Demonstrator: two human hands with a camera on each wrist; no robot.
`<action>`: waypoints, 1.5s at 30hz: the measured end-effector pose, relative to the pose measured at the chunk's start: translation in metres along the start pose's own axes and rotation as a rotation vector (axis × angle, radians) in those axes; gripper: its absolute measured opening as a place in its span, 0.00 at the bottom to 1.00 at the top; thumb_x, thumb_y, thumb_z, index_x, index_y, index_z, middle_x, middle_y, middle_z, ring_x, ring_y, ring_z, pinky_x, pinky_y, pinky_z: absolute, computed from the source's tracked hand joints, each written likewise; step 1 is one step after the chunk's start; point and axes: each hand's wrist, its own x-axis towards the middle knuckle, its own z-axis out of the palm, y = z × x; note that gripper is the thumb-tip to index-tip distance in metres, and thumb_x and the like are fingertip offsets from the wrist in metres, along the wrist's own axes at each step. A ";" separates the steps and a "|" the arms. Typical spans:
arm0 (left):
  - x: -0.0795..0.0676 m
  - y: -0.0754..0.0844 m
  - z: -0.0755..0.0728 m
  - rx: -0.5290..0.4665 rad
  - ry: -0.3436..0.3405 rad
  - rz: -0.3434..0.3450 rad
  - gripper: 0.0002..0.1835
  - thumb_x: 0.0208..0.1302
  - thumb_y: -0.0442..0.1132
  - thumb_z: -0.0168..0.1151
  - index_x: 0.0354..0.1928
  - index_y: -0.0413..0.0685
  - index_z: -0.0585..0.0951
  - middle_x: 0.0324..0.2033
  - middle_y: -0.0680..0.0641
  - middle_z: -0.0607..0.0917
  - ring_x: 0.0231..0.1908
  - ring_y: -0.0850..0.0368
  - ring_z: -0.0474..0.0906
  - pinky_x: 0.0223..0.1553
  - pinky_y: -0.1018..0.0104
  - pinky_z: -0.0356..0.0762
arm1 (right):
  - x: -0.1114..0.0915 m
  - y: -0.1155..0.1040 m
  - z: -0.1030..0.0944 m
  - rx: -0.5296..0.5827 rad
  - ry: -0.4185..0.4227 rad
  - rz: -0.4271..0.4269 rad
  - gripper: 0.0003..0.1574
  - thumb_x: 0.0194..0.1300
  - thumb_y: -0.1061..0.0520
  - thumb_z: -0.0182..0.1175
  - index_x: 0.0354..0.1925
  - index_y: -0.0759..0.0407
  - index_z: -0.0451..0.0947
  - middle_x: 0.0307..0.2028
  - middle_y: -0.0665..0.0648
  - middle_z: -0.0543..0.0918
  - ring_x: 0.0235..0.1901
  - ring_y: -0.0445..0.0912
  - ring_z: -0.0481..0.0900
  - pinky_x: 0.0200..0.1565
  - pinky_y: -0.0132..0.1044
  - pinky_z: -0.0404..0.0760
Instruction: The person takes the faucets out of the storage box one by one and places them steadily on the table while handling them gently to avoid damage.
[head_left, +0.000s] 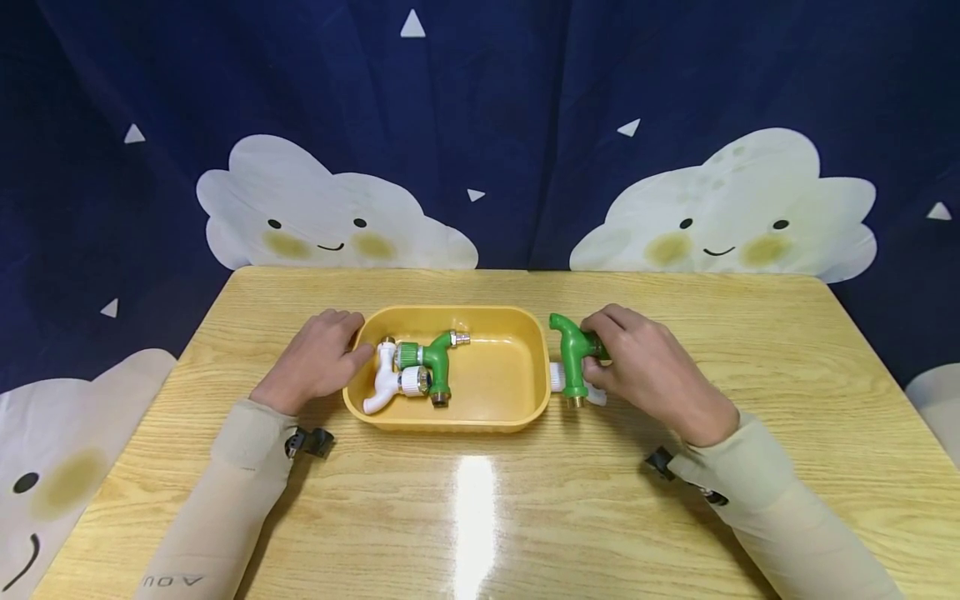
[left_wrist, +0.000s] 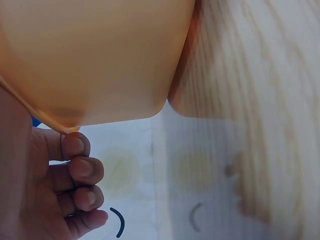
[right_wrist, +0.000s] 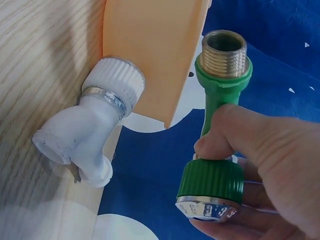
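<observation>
At the left end of the yellow plastic tub (head_left: 450, 426), my left hand (head_left: 318, 356) holds the rim, its thumb over the edge. Curled fingertips (left_wrist: 86, 170) show just outside that rim in the left wrist view. My right hand (head_left: 651, 367) grips a green tap (head_left: 573, 357) by its ribbed knob, above the table right of the tub. Its brass threaded end (right_wrist: 224, 52) faces up in the right wrist view. Below it a white tap (right_wrist: 92, 127) lies on the table against the tub's right end, partly hidden in the head view.
Inside the tub's left half lie another white tap (head_left: 386, 379) and another green tap (head_left: 437, 360), side by side and touching. The wooden table (head_left: 600, 533) reaches back to a dark blue curtain (head_left: 517, 100) with printed clouds.
</observation>
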 end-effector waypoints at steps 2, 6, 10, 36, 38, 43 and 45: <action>0.000 0.000 0.000 0.001 0.003 0.003 0.12 0.68 0.42 0.53 0.25 0.50 0.69 0.21 0.49 0.68 0.27 0.51 0.65 0.34 0.62 0.60 | 0.000 0.001 0.000 0.000 0.001 0.001 0.15 0.54 0.65 0.68 0.43 0.65 0.83 0.38 0.58 0.85 0.31 0.46 0.79 0.32 0.41 0.82; 0.001 0.000 0.000 0.003 0.004 0.006 0.13 0.67 0.42 0.52 0.24 0.50 0.68 0.21 0.49 0.67 0.27 0.51 0.64 0.33 0.62 0.60 | 0.000 0.005 0.000 -0.004 -0.002 0.004 0.16 0.53 0.64 0.67 0.43 0.65 0.83 0.38 0.59 0.85 0.31 0.47 0.80 0.32 0.41 0.82; 0.001 0.000 0.000 0.002 0.006 0.009 0.13 0.67 0.42 0.52 0.24 0.51 0.68 0.21 0.49 0.67 0.27 0.51 0.64 0.33 0.62 0.60 | 0.000 0.009 0.000 -0.005 -0.016 0.012 0.16 0.53 0.64 0.67 0.43 0.65 0.83 0.38 0.59 0.85 0.30 0.47 0.79 0.32 0.42 0.82; 0.001 0.000 0.000 -0.004 -0.010 -0.011 0.13 0.68 0.43 0.52 0.25 0.50 0.69 0.21 0.49 0.67 0.28 0.51 0.65 0.34 0.61 0.60 | 0.000 0.025 -0.005 -0.024 -0.158 0.092 0.17 0.54 0.64 0.69 0.44 0.66 0.82 0.40 0.60 0.84 0.30 0.47 0.79 0.35 0.45 0.83; 0.001 0.000 0.001 -0.005 -0.009 -0.014 0.13 0.68 0.43 0.52 0.25 0.51 0.69 0.21 0.49 0.67 0.28 0.51 0.65 0.34 0.61 0.60 | 0.000 0.026 -0.006 -0.024 -0.164 0.095 0.17 0.55 0.63 0.69 0.44 0.66 0.82 0.40 0.60 0.84 0.30 0.47 0.78 0.35 0.45 0.82; 0.001 0.000 0.000 -0.002 -0.008 -0.010 0.13 0.69 0.42 0.52 0.25 0.50 0.69 0.21 0.49 0.67 0.28 0.51 0.65 0.34 0.61 0.60 | 0.000 0.029 -0.006 -0.024 -0.178 0.100 0.16 0.55 0.63 0.70 0.43 0.66 0.82 0.38 0.60 0.85 0.30 0.47 0.79 0.35 0.45 0.82; 0.000 0.000 0.000 -0.002 -0.006 -0.010 0.13 0.68 0.43 0.52 0.25 0.50 0.69 0.21 0.49 0.67 0.28 0.51 0.65 0.34 0.61 0.60 | 0.000 0.030 -0.007 -0.019 -0.186 0.102 0.16 0.55 0.63 0.70 0.43 0.66 0.82 0.38 0.59 0.85 0.29 0.47 0.79 0.35 0.45 0.82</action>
